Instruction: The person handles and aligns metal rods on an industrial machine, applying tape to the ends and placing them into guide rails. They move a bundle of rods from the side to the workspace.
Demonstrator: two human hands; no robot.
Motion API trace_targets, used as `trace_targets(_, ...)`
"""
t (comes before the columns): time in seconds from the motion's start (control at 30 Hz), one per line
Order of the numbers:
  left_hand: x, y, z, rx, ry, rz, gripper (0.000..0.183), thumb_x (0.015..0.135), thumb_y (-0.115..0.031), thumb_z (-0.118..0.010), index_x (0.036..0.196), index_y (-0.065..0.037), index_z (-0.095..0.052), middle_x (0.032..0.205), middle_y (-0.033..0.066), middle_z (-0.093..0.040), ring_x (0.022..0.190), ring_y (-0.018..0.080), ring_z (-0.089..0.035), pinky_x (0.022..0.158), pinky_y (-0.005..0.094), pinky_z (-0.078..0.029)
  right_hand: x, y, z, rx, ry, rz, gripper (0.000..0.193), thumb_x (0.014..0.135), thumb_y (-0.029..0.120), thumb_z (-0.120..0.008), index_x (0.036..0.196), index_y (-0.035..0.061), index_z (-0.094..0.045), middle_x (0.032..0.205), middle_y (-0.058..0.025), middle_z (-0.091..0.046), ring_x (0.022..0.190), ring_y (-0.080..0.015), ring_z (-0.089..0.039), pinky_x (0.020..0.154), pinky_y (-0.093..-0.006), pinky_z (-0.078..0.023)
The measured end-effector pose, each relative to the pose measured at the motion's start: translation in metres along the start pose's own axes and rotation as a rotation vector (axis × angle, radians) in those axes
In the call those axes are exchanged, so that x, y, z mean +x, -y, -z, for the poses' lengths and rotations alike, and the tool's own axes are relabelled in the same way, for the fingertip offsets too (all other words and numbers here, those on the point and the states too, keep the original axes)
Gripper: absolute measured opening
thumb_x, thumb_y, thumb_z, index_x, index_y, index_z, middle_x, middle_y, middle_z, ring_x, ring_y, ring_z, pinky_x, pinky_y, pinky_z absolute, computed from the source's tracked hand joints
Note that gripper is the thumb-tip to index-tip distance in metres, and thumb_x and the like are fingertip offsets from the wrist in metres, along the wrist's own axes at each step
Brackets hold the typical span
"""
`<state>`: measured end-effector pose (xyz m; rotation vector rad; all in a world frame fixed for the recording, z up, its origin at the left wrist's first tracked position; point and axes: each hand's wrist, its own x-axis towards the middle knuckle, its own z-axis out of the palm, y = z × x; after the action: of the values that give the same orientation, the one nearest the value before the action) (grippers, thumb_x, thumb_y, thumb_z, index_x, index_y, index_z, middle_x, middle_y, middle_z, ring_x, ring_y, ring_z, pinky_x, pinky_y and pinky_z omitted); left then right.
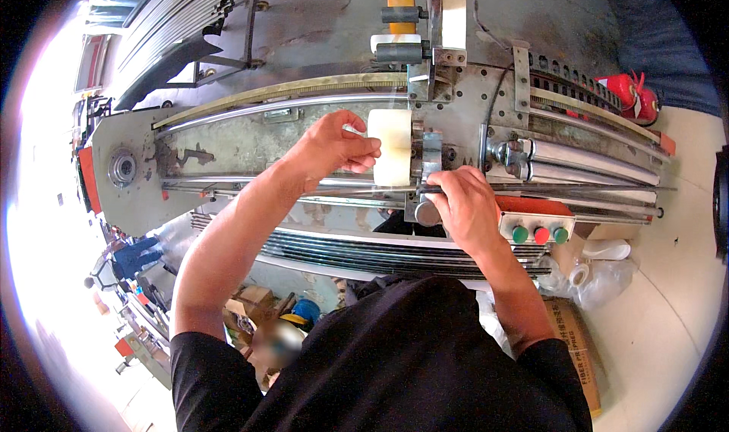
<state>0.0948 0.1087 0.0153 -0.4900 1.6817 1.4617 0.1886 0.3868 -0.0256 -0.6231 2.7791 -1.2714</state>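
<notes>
Across the long metal machine bed lies a thin dark rod [592, 188], running sideways beneath my right hand [467, 204]. That hand's fingers are closed round the rod beside an upright metal bracket [431, 152]. A wide cream-coloured roll [393, 147], which looks like tape or film, sits on the carriage just left of the bracket. At the roll's left side, my left hand [345, 145] is closed in a pinch. Something small and whitish shows between its fingers, too little to name.
A control box [537, 227] with green and red buttons sits right of my right hand. Several dark rods [357, 251] lie along the machine's near edge. Shiny rollers [592, 155] fill its right part. Red fire extinguishers [634, 96] stand far right, a rack of rods [178, 26] far left.
</notes>
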Motion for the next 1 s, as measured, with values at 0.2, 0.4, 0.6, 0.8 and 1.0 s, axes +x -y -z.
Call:
trace_targets(0.2, -0.008, 0.02, -0.04, -0.148, -0.109, -0.027, 0.038, 0.098, -0.009, -0.078, 0.122, 0.001, -0.051, 0.107, 0.0197, -0.077, 0.093, 0.0239, -0.077, 0.082, 0.0365, -0.065, 0.022, -0.008, -0.003, -0.001, 0.01, -0.023, 0.033, 0.081, 0.002, -0.08, 0.109, 0.0075, -0.063, 0.097, -0.0114, -0.076, 0.093, -0.0341, -0.073, 0.093, -0.0472, -0.053)
trace_targets(0.4, -0.016, 0.064, -0.059, -0.02, -0.213, -0.128, 0.043, 0.097, -0.007, -0.077, 0.133, -0.007, -0.053, 0.101, 0.0158, -0.079, 0.089, 0.0203, -0.078, 0.08, 0.0331, -0.063, 0.032, -0.014, -0.007, 0.043, -0.047, -0.028, 0.032, 0.082, 0.003, -0.081, 0.107, 0.0074, -0.062, 0.098, -0.0111, -0.074, 0.095, -0.0359, -0.07, 0.091, -0.0464, -0.052)
trace_targets(0.6, -0.019, 0.07, -0.073, 0.576, -0.507, -0.455, 0.029, 0.096, -0.016, -0.075, 0.125, -0.009, -0.075, 0.087, 0.0133, -0.08, 0.078, 0.0205, -0.08, 0.07, 0.0331, -0.06, 0.031, -0.009, -0.009, 0.093, -0.057, -0.07, 0.029, 0.086, 0.007, -0.08, 0.109, 0.0089, -0.062, 0.097, -0.011, -0.075, 0.098, -0.0371, -0.07, 0.094, -0.0483, -0.051)
trace_targets(0.8, -0.024, 0.054, -0.063, 1.057, -0.574, -0.522, 0.025, 0.095, -0.023, -0.077, 0.118, -0.013, -0.078, 0.082, 0.0122, -0.077, 0.071, 0.0298, -0.076, 0.064, 0.0422, -0.058, 0.037, -0.009, -0.006, 0.105, -0.031, -0.059, 0.027, 0.088, 0.009, -0.079, 0.108, 0.0086, -0.062, 0.097, -0.0105, -0.074, 0.097, -0.0365, -0.07, 0.095, -0.0478, -0.051)
trace_targets(1.0, -0.014, 0.033, -0.035, 1.165, -0.469, -0.815, 0.046, 0.09, -0.021, -0.081, 0.131, -0.011, -0.063, 0.088, 0.0086, -0.073, 0.085, 0.0357, -0.074, 0.076, 0.0481, -0.057, 0.034, -0.01, -0.008, 0.13, -0.051, -0.011, 0.023, 0.088, 0.008, -0.079, 0.104, 0.0082, -0.062, 0.094, -0.01, -0.074, 0.093, -0.0361, -0.07, 0.094, -0.0477, -0.051)
